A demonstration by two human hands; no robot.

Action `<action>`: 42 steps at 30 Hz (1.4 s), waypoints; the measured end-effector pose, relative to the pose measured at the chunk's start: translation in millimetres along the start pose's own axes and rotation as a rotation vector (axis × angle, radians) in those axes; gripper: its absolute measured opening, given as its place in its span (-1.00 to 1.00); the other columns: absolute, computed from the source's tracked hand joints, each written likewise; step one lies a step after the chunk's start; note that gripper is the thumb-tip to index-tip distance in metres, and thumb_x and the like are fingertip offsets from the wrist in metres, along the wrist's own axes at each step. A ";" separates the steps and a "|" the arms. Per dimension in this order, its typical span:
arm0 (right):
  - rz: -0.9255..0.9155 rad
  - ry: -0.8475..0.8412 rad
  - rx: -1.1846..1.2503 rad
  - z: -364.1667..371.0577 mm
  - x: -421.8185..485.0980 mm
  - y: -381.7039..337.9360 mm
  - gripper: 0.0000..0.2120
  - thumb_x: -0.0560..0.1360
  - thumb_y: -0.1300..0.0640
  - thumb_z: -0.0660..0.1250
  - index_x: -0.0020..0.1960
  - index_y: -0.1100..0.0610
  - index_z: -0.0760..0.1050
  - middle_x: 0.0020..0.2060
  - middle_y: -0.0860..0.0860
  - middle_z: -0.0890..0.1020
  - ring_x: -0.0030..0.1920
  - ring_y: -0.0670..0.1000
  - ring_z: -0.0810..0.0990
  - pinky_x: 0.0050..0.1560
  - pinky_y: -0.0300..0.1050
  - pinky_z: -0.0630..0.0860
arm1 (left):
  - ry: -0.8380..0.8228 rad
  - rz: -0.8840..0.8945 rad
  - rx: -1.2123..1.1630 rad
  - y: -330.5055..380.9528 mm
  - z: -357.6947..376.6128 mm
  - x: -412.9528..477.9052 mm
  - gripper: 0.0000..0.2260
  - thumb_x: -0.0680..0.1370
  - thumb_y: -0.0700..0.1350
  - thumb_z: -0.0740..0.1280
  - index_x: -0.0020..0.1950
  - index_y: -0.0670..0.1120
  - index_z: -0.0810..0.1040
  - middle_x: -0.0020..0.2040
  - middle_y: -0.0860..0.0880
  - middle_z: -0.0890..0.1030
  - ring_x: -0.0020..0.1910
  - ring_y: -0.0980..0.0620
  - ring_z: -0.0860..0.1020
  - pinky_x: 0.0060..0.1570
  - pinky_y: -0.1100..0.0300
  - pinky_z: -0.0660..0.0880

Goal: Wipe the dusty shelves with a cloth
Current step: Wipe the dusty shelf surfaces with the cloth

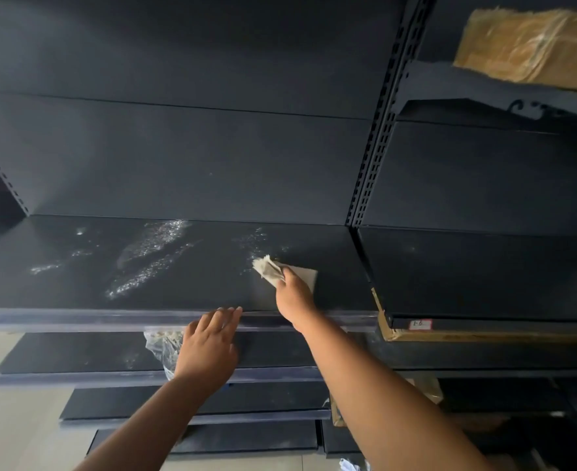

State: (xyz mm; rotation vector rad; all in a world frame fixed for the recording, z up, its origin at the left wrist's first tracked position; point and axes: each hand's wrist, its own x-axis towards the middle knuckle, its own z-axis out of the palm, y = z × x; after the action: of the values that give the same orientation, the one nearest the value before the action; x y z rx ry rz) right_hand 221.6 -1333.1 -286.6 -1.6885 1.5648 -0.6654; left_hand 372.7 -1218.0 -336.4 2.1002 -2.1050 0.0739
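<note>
On the dark top shelf [185,266], toward its right side, the right hand [292,294] presses a pale cloth [273,271] flat against the surface, fingers closed over the folded fabric so that one frayed corner sticks out to the left and a smooth corner shows to the right. White smears of dust [151,256] streak the shelf to the left of the cloth, with fainter specks just above it. The left hand [209,348] is open, fingers spread and holding nothing, its fingertips [229,312] resting on the clear plastic strip [76,317] along the shelf's front edge. Behind that hand, on the next shelf down [76,355], lies a crumpled clear plastic bag [161,345]. More dark shelves step down below it. A slotted upright [382,130] divides this bay from the one to the right, where a brown taped box [531,45] sits on a high shelf and a strip of cardboard [450,334] shows under a shelf bearing a small white label [420,323].
</note>
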 end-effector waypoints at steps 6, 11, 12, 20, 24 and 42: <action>0.312 0.241 1.073 -55.7 16.0 -5.7 -0.80 0.60 0.19 0.11 0.15 0.07 0.45 -0.05 0.04 0.61 -0.04 0.11 0.59 0.13 0.10 0.54 | 0.007 -0.001 -0.050 -2.4 3.6 0.1 -0.34 0.27 -0.07 0.51 0.37 -0.04 0.47 0.21 -0.01 0.58 0.18 -0.08 0.54 0.08 -0.06 0.50; 0.187 0.679 0.682 -163.3 50.9 96.1 -0.74 0.58 0.16 0.12 0.23 0.03 0.43 0.14 0.15 0.61 0.07 0.16 0.60 0.19 0.14 0.52 | 0.074 -0.014 -0.070 -1.6 16.3 1.2 -0.45 0.38 -0.01 0.19 0.38 -0.07 0.46 0.22 -0.05 0.56 0.18 -0.09 0.46 0.07 -0.09 0.50; 0.182 0.740 0.530 -184.9 56.5 113.7 -0.71 0.57 0.16 0.12 0.27 0.05 0.41 0.20 0.17 0.58 0.15 0.19 0.58 0.23 0.15 0.49 | 0.084 -0.020 -0.072 -0.6 18.4 2.1 -0.45 0.39 0.01 0.13 0.37 -0.07 0.47 0.21 -0.06 0.56 0.17 -0.09 0.45 0.06 -0.10 0.50; 0.161 0.673 -0.181 -251.1 117.3 182.8 -0.63 0.55 0.26 0.11 0.34 0.12 0.37 0.22 0.24 0.54 0.20 0.29 0.49 0.22 0.03 0.38 | 0.158 -0.085 -0.061 7.7 25.7 13.0 -0.47 0.35 -0.01 0.12 0.26 -0.11 0.54 0.09 -0.07 0.58 0.07 -0.12 0.46 0.03 -0.05 0.45; 0.137 0.279 -0.362 -190.6 140.9 147.7 -0.65 0.59 0.18 0.11 0.36 0.15 0.38 0.21 0.30 0.55 0.12 0.33 0.54 0.08 0.04 0.46 | 0.148 -0.114 -0.039 8.2 29.7 14.4 -0.48 0.37 0.00 0.13 0.28 -0.10 0.51 0.11 -0.07 0.56 0.10 -0.12 0.44 0.04 -0.07 0.49; 0.102 0.622 0.512 -167.8 88.2 73.7 -0.76 0.56 0.18 0.10 0.17 0.10 0.45 0.12 0.19 0.59 0.04 0.21 0.58 0.14 0.10 0.52 | 0.176 -0.044 -0.032 -1.3 19.3 23.3 -0.60 0.37 -0.02 0.16 0.14 0.02 0.59 -0.03 0.01 0.56 -0.03 -0.10 0.50 0.15 -0.06 0.31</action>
State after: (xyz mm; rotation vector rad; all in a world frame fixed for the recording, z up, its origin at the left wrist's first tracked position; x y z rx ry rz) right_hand 56.5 -1447.2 -253.2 -1.0580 1.6693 -1.4920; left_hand 372.5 -1244.0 -351.9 2.0393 -1.9454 0.2099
